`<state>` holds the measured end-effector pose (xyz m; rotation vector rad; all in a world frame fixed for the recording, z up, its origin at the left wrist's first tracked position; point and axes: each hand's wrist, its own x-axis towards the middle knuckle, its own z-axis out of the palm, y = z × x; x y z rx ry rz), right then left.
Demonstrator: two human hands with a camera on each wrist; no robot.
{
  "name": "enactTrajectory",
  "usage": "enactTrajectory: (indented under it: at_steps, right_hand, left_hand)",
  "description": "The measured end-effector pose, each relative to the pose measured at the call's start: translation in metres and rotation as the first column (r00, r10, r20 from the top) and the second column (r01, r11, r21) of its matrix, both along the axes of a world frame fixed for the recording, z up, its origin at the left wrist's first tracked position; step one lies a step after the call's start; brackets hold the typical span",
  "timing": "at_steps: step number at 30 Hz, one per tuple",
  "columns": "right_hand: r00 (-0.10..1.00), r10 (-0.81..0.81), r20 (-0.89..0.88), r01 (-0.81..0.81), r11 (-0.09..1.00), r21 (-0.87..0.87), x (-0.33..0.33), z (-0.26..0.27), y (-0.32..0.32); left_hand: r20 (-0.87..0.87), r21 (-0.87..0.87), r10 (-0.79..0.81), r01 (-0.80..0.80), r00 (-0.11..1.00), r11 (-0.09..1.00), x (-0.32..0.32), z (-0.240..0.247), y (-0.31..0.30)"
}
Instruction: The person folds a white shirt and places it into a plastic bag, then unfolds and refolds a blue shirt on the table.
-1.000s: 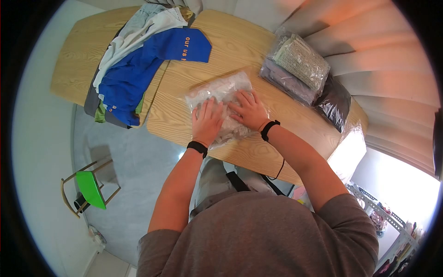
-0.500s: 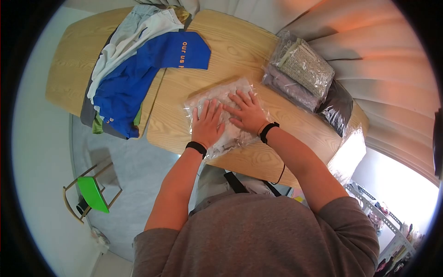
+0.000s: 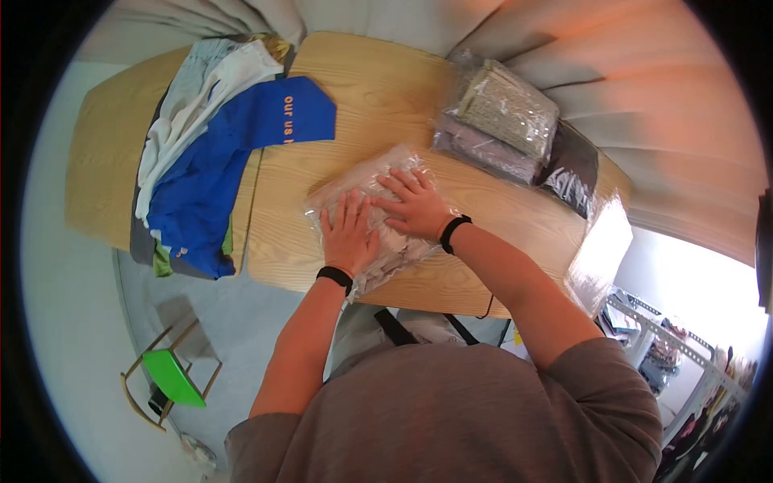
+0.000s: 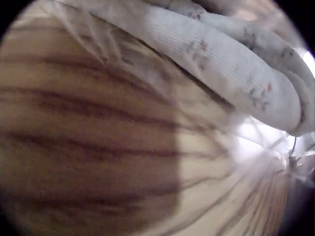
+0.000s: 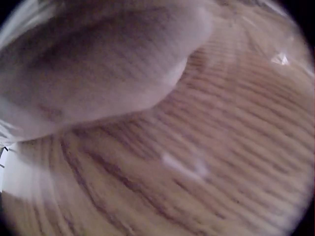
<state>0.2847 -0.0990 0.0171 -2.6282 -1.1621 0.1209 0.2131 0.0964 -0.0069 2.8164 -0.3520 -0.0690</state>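
Observation:
A clear plastic bag (image 3: 316,206) with a folded pale garment (image 3: 392,246) inside lies on the wooden table (image 3: 278,262), in front of the person. My left hand (image 3: 349,237) rests on its left part, palm down and fingers extended. Spread over the middle and right side, my right hand (image 3: 415,209) presses on it with straight fingers. In the left wrist view the garment (image 4: 226,64) is whitish and ribbed, with small dark prints and a rounded folded edge. Its pale fold (image 5: 108,73) also fills the upper left of the right wrist view, under shiny film.
Piled clothes, including a blue garment (image 3: 201,181) with orange lettering and a white one (image 3: 213,92), lie at left. Bagged folded knitwear (image 3: 507,109) and a black package (image 3: 573,171) sit at the back right. A green-seated chair (image 3: 174,378) stands on the floor; a metal rack (image 3: 680,350) is at right.
Both hands stay on the bag; the right hand's fingers have straightened and shifted a little left. The bag looks flatter. The head view has tilted, so the table appears lower and further left.

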Motion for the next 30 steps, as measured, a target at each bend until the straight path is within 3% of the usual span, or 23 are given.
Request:
enactTrajectory:
  at_steps: [6,14,30]
  right_hand:
    - [0.997,-0.033,0.067,0.032,0.999,0.012,-0.015,0.007,0.002]
    - [0.957,-0.282,0.072,0.28,0.959,0.037,-0.081,0.001,0.012]
    - [0.967,-0.252,-0.024,0.253,0.963,0.097,-0.074,-0.003,0.004]
  left_hand:
    - [0.065,0.018,-0.041,0.04,0.997,0.999,-0.003,0.004,0.003]
    - [0.029,0.032,-0.336,0.335,0.942,0.942,-0.014,0.011,0.029]
    - [-0.05,0.098,-0.305,0.309,0.951,0.946,-0.01,0.001,0.025]
